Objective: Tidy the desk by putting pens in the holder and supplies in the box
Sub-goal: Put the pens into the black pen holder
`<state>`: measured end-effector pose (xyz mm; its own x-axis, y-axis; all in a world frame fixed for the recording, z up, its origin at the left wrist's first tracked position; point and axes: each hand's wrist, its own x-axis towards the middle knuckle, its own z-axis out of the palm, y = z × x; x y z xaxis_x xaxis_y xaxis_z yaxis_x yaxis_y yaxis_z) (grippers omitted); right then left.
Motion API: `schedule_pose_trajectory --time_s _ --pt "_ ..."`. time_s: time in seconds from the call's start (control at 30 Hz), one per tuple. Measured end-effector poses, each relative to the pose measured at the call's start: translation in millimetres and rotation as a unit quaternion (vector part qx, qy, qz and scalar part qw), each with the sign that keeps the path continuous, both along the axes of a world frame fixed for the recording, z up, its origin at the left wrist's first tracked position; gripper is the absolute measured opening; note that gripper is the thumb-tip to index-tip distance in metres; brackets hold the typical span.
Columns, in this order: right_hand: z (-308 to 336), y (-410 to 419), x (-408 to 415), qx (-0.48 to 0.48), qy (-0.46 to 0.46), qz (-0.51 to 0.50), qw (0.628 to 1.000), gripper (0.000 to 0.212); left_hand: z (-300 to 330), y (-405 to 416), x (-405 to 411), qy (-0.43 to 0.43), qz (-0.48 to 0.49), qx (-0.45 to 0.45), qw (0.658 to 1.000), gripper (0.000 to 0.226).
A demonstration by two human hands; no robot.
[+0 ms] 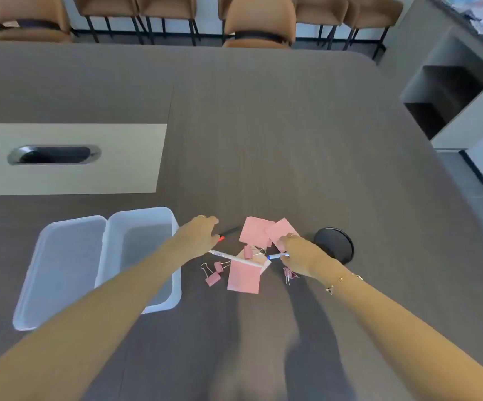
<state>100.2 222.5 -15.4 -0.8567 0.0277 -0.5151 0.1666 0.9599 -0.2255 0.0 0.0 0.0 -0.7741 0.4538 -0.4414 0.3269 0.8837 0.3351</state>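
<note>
Hands out over a dark wooden bench (292, 140), both reaching into a small pile of desk things. Left hand (201, 235) resting at 9 o'clock of the pile, fingers curled down on the end of a black pen with a red tip (228, 233); cannot tell if gripping it or just touching. Right hand (298, 253) at 3 o'clock of the pile, fingers pinched together on a blue pen (275, 256), pen tip pointing to 9 o'clock. Gold bracelet (340, 280) on the right wrist.

Pink sticky notes (256, 235) lying at 12 o'clock of the pile, some overlapping, one partly under the right hand. One more pink note (243, 277) at 6 o'clock. White pen (234, 258) lying across the middle, sloping from 9 o'clock down to 4 o'clock. Pink binder clips (213, 277) at 7 o'clock, one more clip (248, 252) in the middle, one more (290, 274) just under the right wrist.

Clear plastic box (142, 227) at 9 o'clock, just beside the left arm, open and with nothing seen inside. Lid (61, 270) lying flat, touching the box on its far side. Black round holder (334, 244) at 3 o'clock, just past the right hand. Brown chairs (259, 21) lined up past the far edge.
</note>
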Motion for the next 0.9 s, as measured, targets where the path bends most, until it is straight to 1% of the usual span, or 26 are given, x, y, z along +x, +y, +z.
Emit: schedule_pose_trajectory --time_s 0.13,0.27,0.33,0.4,0.47,0.53,0.7,0.77,0.8,0.87,0.9 --pt "-30.9 1.9 -11.0 0.096 -0.005 0.02 0.995 0.036 -36.8 4.6 -0.7 0.008 -0.021 -0.067 0.997 0.031" --pt "-59.7 3.6 -13.0 0.12 0.018 0.025 0.992 0.05 -57.3 15.7 -3.3 0.027 -0.021 -0.092 0.995 0.025" --pt "-65.2 1.2 -14.2 0.117 0.039 0.029 0.992 0.043 -66.0 19.8 -3.4 0.041 -0.026 -0.101 0.994 0.024" --pt "-61.2 -5.4 -15.4 0.078 0.069 0.034 0.994 0.028 -71.2 21.7 -2.3 0.048 -0.022 -0.103 0.993 0.025" --pt "-56.0 -14.0 -15.1 0.022 0.1 0.046 0.994 0.023 -77.3 22.2 -3.7 0.041 -0.011 -0.1 0.994 0.022" --pt "-55.5 -27.7 -15.7 -0.009 0.117 0.068 0.991 0.02 -80.2 23.9 -6.6 0.034 -0.004 -0.1 0.994 0.023" --pt "-68.0 -63.5 -22.8 0.01 0.085 0.088 0.992 0.021 -81.4 28.8 -15.1 0.011 -0.004 -0.131 0.991 0.025" --pt "-69.6 -70.4 -24.0 0.028 0.087 0.095 0.991 0.023 -82.6 26.6 -19.6 -0.013 0.007 -0.132 0.991 0.015" --pt "-68.1 -72.4 -23.7 0.046 0.12 0.103 0.986 0.022 -82.9 25.0 -21.2 -0.021 0.011 -0.134 0.991 0.012" --pt "-65.6 -76.7 -23.8 0.074 0.128 0.12 0.982 0.025 -87.6 22.1 -23.9 -0.034 0.025 -0.136 0.99 0.027" --pt "-69.4 -78.7 -25.2 0.094 0.115 0.135 0.98 0.026 -89.4 20.6 -24.6 -0.037 0.029 -0.136 0.99 0.032"
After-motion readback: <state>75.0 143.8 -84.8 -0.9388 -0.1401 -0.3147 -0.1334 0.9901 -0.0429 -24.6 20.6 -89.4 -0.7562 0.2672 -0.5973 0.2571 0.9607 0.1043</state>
